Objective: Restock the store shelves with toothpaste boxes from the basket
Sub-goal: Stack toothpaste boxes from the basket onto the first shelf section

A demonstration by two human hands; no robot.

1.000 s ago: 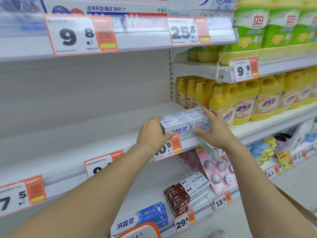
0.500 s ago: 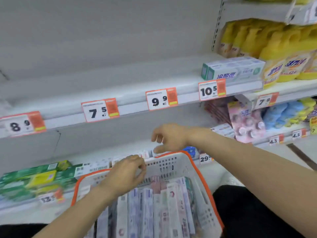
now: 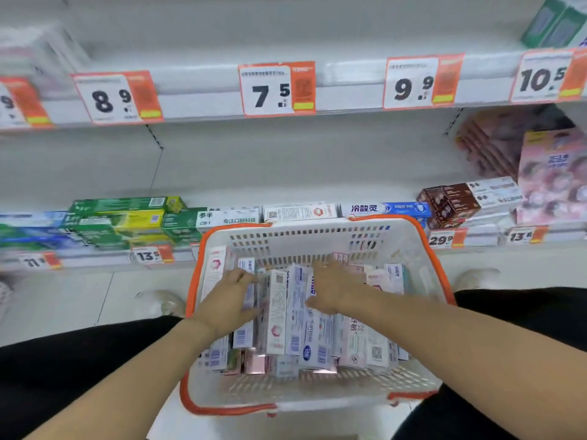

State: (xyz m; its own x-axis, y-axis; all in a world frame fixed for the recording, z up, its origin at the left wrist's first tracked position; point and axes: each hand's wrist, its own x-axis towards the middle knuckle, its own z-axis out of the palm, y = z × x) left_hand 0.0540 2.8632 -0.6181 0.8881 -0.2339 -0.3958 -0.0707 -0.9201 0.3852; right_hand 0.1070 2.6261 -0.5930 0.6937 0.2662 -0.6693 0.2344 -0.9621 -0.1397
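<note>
A white basket (image 3: 301, 241) with an orange rim sits between my knees, filled with several toothpaste boxes (image 3: 297, 315) lying side by side. Both my hands are down inside it. My left hand (image 3: 230, 301) grips a white-and-blue box (image 3: 249, 295) between curled fingers and thumb, at the pile's left side. My right hand (image 3: 335, 289) lies flat on top of the boxes near the middle, fingers stretched toward the far wall. The middle shelf (image 3: 203, 101) above carries price tags 8.9, 7.5, 9.9 and 10.5; green-white toothpaste boxes (image 3: 552, 23) stand at its far right.
The lower shelf behind the basket holds green boxes (image 3: 124, 217), a blue box (image 3: 387, 208), brown boxes (image 3: 448, 201) and pink packs (image 3: 552, 173). My knees in black trousers (image 3: 79, 363) flank the basket. Pale floor tiles lie below.
A second ago both hands held a toothpaste box on the 10.5 shelf. They let it go there, came down, and now both are inside the basket on the boxes; my view has dropped.
</note>
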